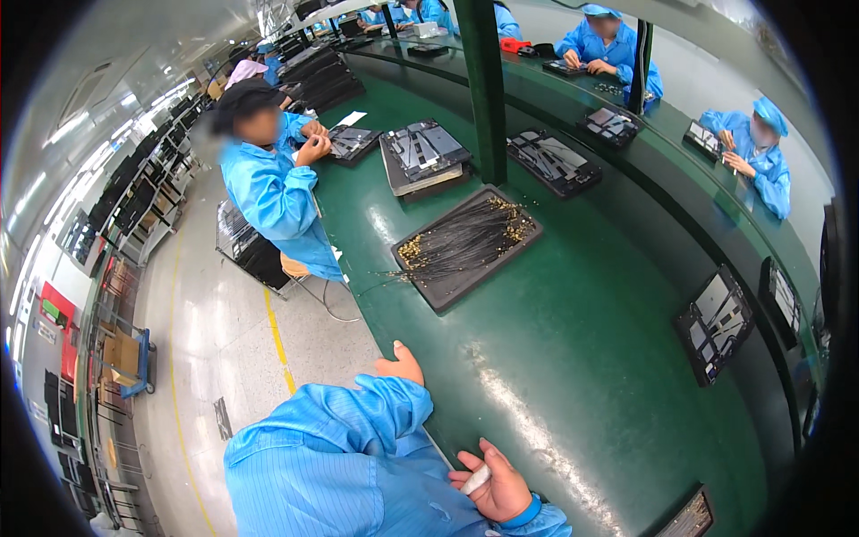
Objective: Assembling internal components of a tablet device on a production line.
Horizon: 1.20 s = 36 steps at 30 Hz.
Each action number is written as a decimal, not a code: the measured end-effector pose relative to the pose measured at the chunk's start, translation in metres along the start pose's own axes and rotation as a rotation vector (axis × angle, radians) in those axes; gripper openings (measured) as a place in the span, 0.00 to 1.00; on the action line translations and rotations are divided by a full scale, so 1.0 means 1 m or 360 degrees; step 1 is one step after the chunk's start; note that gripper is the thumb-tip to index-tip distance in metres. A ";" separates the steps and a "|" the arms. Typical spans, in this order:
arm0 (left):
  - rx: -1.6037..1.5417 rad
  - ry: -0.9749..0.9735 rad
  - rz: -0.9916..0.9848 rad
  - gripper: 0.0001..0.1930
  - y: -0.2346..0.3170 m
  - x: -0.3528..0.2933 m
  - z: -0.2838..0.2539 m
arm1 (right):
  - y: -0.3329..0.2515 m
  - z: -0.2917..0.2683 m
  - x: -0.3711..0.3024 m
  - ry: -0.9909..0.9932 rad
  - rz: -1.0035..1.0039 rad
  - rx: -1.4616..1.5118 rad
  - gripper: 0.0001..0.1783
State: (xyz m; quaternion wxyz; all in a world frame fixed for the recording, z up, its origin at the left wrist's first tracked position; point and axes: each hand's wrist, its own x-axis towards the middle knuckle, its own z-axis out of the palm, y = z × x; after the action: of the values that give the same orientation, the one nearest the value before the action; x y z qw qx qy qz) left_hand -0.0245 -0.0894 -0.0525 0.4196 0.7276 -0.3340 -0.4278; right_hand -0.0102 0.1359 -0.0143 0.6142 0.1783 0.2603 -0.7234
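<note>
My left hand (pixel 403 365) rests at the near edge of the green table (pixel 573 358), one finger stretched up and the rest partly hidden by the blue sleeve. Nothing shows in it. Lower and to the right, my right hand (pixel 501 488) is turned palm up over the edge, its fingers loosely bent and apart. A white covering (pixel 476 480), which looks like a finger cot, sits on one finger. Beyond both hands lies a black tray (pixel 447 297) filled with thin black cables (pixel 465 237) with gold-coloured ends; some hang over its left rim.
A co-worker (pixel 273 188) in blue handles parts at the table's left edge. Trays of device parts (pixel 425 148) stand farther back, beside a green post (pixel 483 98). Another parts tray (pixel 716 324) lies on the right. At the lower right corner stands a small tray (pixel 689 517).
</note>
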 end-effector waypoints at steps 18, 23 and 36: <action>0.0330 -0.0583 0.0036 0.32 -0.007 0.004 -0.002 | -0.062 0.014 0.005 0.0095 -0.0532 0.0032 0.12; 0.0742 -0.1032 0.0047 0.32 0.006 0.008 -0.010 | -0.160 0.040 0.018 0.0455 -0.1238 0.0190 0.21; 0.0905 -0.1136 -0.0069 0.31 0.004 0.009 -0.011 | -0.276 -0.045 0.010 0.0806 -0.1883 0.1228 0.21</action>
State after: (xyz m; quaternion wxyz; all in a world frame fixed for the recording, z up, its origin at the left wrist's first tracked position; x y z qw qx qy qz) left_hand -0.0113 -0.0950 -0.0492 0.0528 0.6277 -0.5467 -0.5517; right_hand -0.2861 0.1853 -0.0130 -0.0621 0.3722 0.1738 -0.9096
